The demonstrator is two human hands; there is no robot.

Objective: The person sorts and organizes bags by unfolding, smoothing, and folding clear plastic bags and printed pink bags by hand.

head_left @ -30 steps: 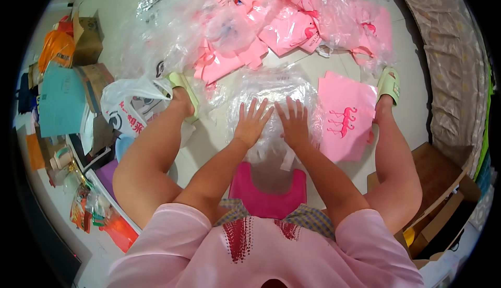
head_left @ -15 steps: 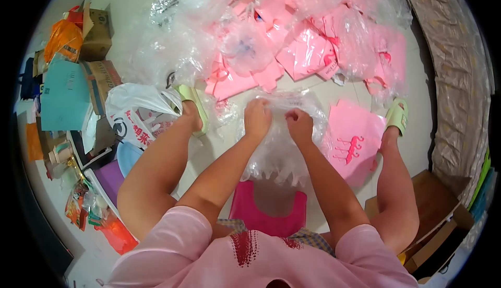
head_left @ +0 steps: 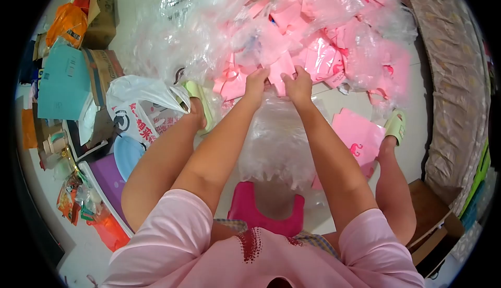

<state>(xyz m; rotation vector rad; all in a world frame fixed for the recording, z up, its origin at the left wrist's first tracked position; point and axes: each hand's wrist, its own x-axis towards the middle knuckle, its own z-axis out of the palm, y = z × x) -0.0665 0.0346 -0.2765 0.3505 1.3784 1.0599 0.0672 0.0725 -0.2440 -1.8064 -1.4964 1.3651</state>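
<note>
A pale tiled floor (head_left: 334,97) fills the room, most of it buried under packaging, with a person seated on a magenta stool (head_left: 269,212) looking down between their knees. Both hands meet at the far edge of a stack of clear plastic bags (head_left: 276,142): the left hand (head_left: 255,81) has its fingers curled tight, pinching the top of the stack, and the right hand (head_left: 298,83), just beside it and almost touching, is closed on the same edge. The stack runs from the fingers back toward the stool, its near edge ragged and just above the seat. Directly beyond the fingertips lies a heap of pink flamingo gift bags (head_left: 318,53) in loose clear wrap, touching the knuckles and leaving no bare floor ahead. To the right of the fingers a flat pink flamingo bag (head_left: 360,134) lies against the stack's edge, with a narrow strip of open tile before the green slipper (head_left: 396,126). To the left, the other green slipper (head_left: 201,97) sits close, then a white printed carrier bag (head_left: 138,105), then cardboard boxes (head_left: 102,24) and a teal box (head_left: 62,81) crowding the wall.
</note>
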